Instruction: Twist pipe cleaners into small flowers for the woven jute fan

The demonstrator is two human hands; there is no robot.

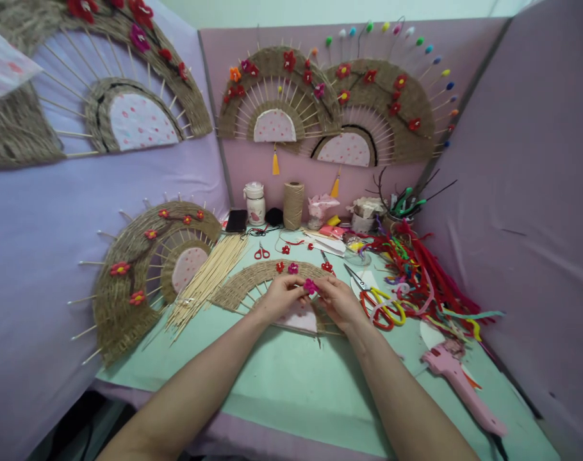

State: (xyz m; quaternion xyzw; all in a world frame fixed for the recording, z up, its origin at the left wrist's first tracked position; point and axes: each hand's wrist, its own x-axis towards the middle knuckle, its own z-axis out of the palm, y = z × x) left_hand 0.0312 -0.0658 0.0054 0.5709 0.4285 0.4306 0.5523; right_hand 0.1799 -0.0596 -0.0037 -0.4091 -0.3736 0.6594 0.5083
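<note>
Under both hands (286, 298) — fan (250, 277) crosswise, arching away

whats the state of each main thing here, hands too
Left hand, pinching the magenta flower
Right hand, pinching it too
Magenta flower, held in both hands
Woven fan, lying flat, partly hidden
Glue gun, lying on its side
White jar, upright, lid on
Twine spool, upright
Thin sticks, loose in a pile
Small scissors, open or shut unclear

No text, label, brand or number is legible.
</note>
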